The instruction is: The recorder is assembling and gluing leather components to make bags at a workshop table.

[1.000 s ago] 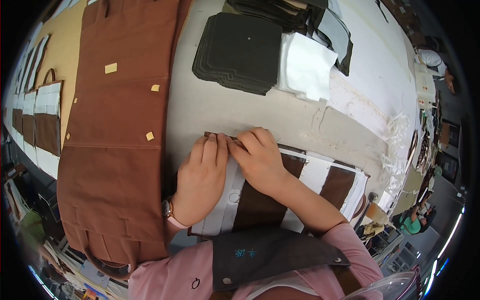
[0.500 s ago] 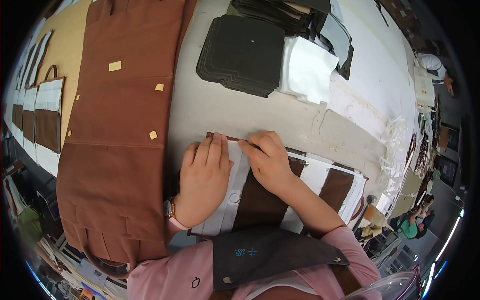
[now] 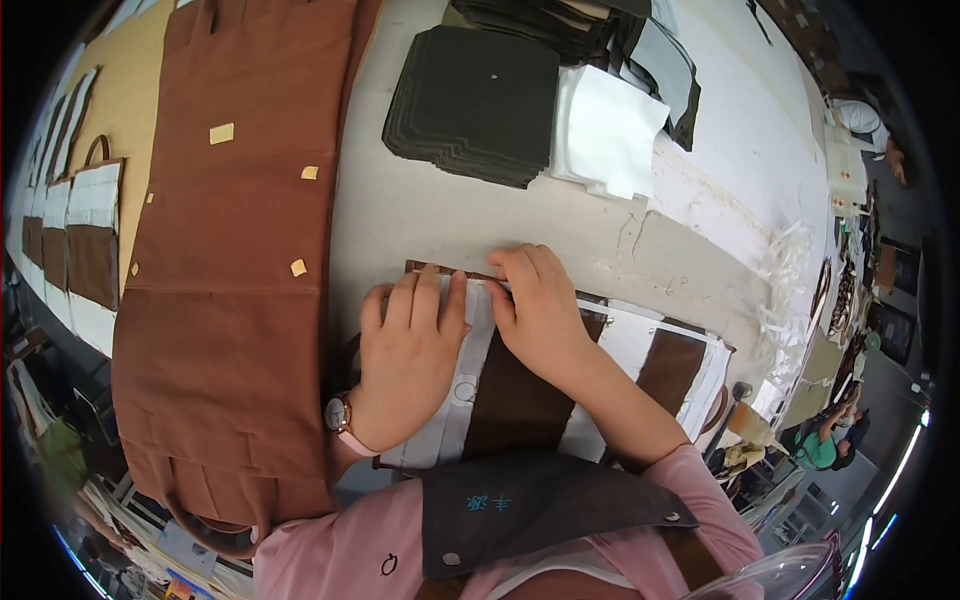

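Observation:
A brown-and-white bag piece [image 3: 520,400] lies flat on the table, its brown bands alternating with white lining strips. My left hand [image 3: 408,345] rests palm down on its left part, fingers stretched to the far edge. At that same edge, my right hand [image 3: 540,310] has bent fingers and the thumb around the brown border, just right of the left fingertips. What lies directly under the right fingers is hidden. A round snap [image 3: 465,388] shows on the white strip beside my left hand.
A large brown bag body [image 3: 235,220] with small yellow tape pieces lies at the left. Beyond my hands sit stacked dark panels [image 3: 475,105] and white sheets [image 3: 607,130]. More bag pieces [image 3: 93,255] lie far left. A person in green [image 3: 820,445] is at the far right.
My right index finger has lifted and spread away from the thumb, and the right hand has shifted slightly toward the far side. My left hand stays on the bag piece, fingers a little more apart.

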The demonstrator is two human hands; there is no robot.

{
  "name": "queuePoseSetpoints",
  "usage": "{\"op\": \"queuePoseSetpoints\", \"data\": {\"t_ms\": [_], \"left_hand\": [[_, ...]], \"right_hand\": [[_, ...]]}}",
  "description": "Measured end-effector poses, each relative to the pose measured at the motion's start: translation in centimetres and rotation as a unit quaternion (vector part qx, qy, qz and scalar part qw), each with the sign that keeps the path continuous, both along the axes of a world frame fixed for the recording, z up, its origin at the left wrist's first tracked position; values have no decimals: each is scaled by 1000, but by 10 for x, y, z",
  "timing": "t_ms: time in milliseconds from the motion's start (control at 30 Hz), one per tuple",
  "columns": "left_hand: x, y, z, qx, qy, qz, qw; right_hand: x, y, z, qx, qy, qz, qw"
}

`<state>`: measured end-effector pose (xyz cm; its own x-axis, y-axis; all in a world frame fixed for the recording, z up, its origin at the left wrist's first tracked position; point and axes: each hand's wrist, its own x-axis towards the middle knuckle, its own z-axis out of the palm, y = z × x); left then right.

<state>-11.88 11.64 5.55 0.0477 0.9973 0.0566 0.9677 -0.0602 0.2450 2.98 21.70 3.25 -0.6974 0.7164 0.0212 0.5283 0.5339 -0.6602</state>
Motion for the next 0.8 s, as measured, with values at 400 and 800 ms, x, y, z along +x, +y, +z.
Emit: {"op": "queuePoseSetpoints", "data": {"t_ms": [400, 800], "left_hand": [[6, -9, -4, -13, -19, -18, 1000], [5, -3, -7, 14, -5, -13, 1000]], "right_hand": [[-4, 17, 11, 2, -31, 69, 997], [23, 9, -10, 107, 50, 142, 983]]}}
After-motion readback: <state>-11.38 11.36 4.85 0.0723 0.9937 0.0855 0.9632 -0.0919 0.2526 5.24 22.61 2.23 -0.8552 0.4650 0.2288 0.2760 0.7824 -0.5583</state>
